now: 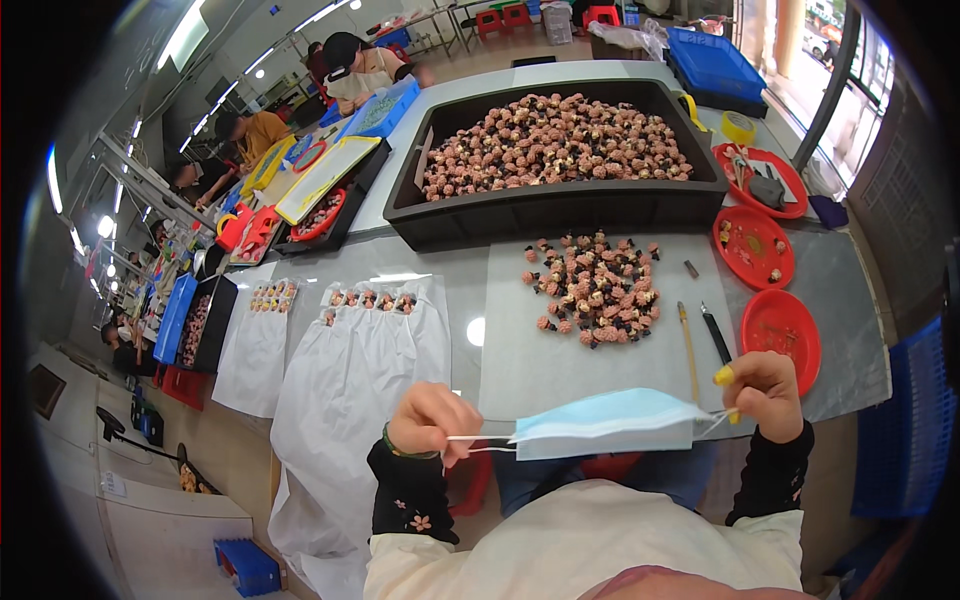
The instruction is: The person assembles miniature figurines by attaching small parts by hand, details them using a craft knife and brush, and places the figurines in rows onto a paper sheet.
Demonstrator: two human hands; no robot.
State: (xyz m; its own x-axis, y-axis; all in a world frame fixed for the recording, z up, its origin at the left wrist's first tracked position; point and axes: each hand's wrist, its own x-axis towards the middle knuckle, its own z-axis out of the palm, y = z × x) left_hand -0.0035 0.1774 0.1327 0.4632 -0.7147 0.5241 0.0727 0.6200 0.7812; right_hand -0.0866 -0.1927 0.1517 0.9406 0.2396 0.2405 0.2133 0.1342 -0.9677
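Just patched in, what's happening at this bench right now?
A person is stretching a light blue face mask between both hands: the left hand pinches one ear loop and the right hand holds the other. Beyond it on the grey table lies a small pile of pink and black beads, with a large black tray of the same beads behind and three red dishes to the right.

Mask (605,420) hides table edge (520,385) — partly.
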